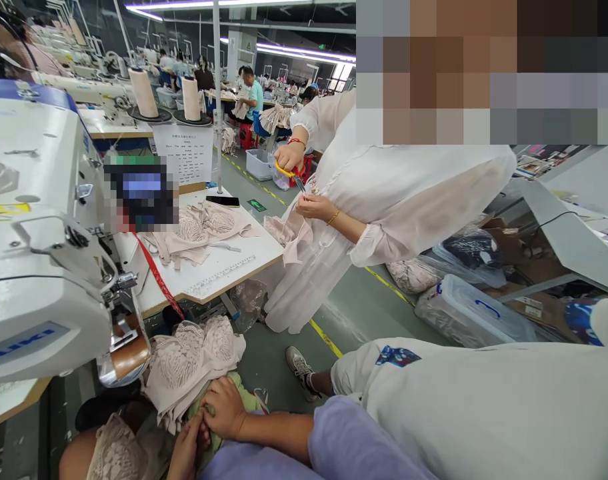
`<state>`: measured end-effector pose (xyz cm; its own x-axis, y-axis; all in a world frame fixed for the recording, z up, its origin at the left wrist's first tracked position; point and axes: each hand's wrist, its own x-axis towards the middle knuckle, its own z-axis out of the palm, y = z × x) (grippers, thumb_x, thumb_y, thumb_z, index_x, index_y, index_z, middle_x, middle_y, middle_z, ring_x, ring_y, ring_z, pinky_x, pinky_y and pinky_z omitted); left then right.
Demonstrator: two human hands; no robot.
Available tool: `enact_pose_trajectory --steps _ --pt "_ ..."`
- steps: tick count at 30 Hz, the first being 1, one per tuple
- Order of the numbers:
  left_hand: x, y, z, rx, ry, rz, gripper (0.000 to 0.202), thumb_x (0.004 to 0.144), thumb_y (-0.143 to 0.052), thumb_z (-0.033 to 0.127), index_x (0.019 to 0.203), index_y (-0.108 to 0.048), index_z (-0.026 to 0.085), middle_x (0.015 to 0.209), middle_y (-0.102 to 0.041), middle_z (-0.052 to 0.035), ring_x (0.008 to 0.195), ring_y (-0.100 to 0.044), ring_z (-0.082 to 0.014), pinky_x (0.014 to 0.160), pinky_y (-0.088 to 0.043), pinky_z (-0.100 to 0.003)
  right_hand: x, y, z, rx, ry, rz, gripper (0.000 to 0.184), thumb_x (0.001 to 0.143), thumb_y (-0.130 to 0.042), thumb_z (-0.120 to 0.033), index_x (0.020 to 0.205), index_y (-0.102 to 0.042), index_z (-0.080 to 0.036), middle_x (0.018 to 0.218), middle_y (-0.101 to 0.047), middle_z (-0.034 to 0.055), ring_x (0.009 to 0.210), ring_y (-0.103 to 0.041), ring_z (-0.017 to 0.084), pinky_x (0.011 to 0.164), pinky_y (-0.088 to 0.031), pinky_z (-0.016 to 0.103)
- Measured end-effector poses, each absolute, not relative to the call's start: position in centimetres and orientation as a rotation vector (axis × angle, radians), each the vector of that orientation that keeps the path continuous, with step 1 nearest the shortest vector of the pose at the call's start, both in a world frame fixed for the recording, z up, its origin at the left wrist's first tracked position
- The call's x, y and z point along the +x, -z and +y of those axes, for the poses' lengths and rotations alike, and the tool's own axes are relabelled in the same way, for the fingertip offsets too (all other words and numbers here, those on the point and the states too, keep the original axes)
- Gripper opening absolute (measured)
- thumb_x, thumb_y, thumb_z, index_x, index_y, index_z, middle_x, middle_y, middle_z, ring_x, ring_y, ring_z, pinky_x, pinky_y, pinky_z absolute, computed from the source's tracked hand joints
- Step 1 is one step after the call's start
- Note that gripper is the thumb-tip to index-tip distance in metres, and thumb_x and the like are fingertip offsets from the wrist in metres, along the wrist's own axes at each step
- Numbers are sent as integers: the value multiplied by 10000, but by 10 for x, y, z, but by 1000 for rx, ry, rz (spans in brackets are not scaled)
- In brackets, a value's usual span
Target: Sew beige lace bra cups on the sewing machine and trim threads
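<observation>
My left hand [187, 445] and my right hand [226, 408] meet low in the picture, over my lap. The fingertips of both are pinched close together, and whatever lies between them is too small or hidden to make out. Just beyond them rests a pile of beige lace bras [184, 357], close to my right hand. Light green cloth [243, 392] shows beneath my right hand. Another beige lace piece [115, 453] lies at the lower left, beside my left hand.
A white sewing machine [39, 267] fills the left side. Its table [249, 250] bears more beige bras [194, 227] and a dark phone [223, 201]. Opposite, a person in white holds orange-handled scissors [287, 172]. Another person in white stands at right, near a clear lidded box [477, 310].
</observation>
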<state>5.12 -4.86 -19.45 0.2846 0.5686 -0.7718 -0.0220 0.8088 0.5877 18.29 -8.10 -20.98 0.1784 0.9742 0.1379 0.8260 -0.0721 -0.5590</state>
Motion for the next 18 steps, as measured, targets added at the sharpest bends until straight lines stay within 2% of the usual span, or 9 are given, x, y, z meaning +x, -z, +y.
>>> enact_pose_trajectory --steps 7,9,11,13,18 --pt "53 182 -49 510 -418 1234 563 369 -934 553 612 -597 173 554 -549 29 522 -522 -128 534 -438 -258 184 201 -83 -1916 -346 -1676 333 983 -422 -360 879 -705 -219 907 -626 17 942 -592 175 803 -432 369" --pt "53 181 -49 503 -414 1234 587 346 -934 571 609 -590 175 546 -551 33 510 -512 -122 518 -432 -254 184 211 -82 -1931 -351 -1681 269 951 -491 -365 875 -712 -232 901 -628 17 931 -581 182 801 -433 369" --pt "54 183 -48 502 -404 1230 608 330 -936 582 610 -584 173 547 -557 36 507 -508 -112 516 -430 -244 183 221 -80 -1950 -360 -1688 157 872 -619 -370 856 -710 -243 888 -634 14 901 -560 191 791 -435 370" --pt "54 185 -48 505 -394 1230 625 323 -937 590 618 -583 168 551 -559 40 505 -505 -103 513 -422 -235 183 230 -78 -1960 -368 -1691 129 794 -706 -371 839 -703 -249 881 -638 10 880 -538 194 786 -433 368" --pt "54 190 -47 507 -393 1227 651 317 -935 613 630 -588 160 548 -549 51 512 -499 -97 520 -417 -227 184 234 -76 -1959 -389 -1699 137 796 -705 -383 858 -706 -262 901 -641 8 896 -524 193 800 -418 358"
